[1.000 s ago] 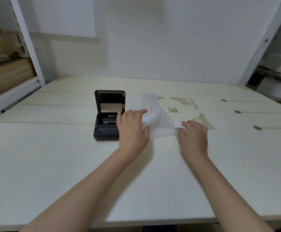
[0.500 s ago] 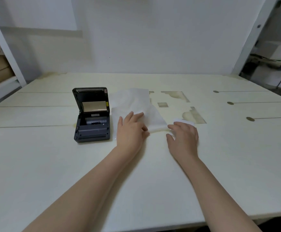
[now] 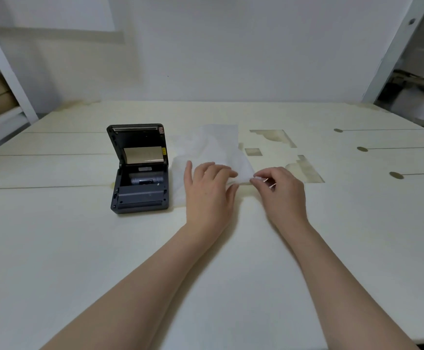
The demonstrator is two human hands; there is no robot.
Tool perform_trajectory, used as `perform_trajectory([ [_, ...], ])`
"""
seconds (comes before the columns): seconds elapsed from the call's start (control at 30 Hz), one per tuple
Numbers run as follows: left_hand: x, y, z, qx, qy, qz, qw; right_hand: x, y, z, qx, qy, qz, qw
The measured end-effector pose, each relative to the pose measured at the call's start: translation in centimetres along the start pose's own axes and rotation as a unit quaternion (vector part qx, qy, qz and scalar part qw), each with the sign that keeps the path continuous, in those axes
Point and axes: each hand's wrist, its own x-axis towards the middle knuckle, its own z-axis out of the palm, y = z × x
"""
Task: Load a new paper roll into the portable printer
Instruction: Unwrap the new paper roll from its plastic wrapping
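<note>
White worktable (image 3: 84,248), dark grey portable printer (image 3: 140,183) left of centre, lid up, bay without paper. My left hand (image 3: 209,190) presses flat on crinkly white translucent wrapper (image 3: 205,150); right hand (image 3: 279,190) pinches its edge. Unwrapping step, I reckon; roll itself hidden. Next: peel wrapper open.

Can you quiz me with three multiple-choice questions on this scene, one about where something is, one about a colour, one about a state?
1. Where does the printer sit relative to the white wrapper?
A. to its left
B. on top of it
C. to its right

2. What colour is the printer's body?
A. red
B. dark grey
C. yellow

3. How is the printer's lid?
A. shut
B. taken off
C. raised open

Answers: 1 A, the wrapper lies right of it. 2 B, its casing is dark grey. 3 C, the lid stands up, baring the compartment, while the left hand and right hand handle the wrapper.
</note>
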Motion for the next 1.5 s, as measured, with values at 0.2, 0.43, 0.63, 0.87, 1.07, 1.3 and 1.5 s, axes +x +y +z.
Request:
perform_trajectory([
  [0.2,1.1,2.1,1.2,-0.01,0.008,-0.008,1.0,-0.7,-0.2,-0.7,0.065,-0.033,0.032,0.997],
  [0.43,1.5,3.1,0.7,-0.002,0.006,0.013,1.0,-1.0,-0.4,-1.2,0.081,-0.001,0.046,0.996],
  [0.63,1.5,3.4,0.4,0.012,-0.014,0.018,1.0,-1.2,-0.3,-1.3,0.021,0.016,0.06,0.998],
  [0.87,0.1,1.1,-0.9,0.072,-0.017,-0.025,0.997,-1.0,0.9,-1.9,-0.039,0.109,0.094,0.989],
  [1.07,-0.8,-0.9,-2.2,0.099,0.015,-0.063,0.993,-0.7,1.3,-1.8,-0.05,0.128,0.135,0.981],
  [1.3,-1.7,-1.7,-2.5,0.111,0.048,-0.119,0.986,-0.8,1.6,-2.1,-0.065,0.147,0.145,0.976],
  [1.5,-1.5,-1.1,-2.4,0.099,0.073,-0.157,0.98,-0.8,1.5,-2.1,-0.07,0.156,0.151,0.974],
])
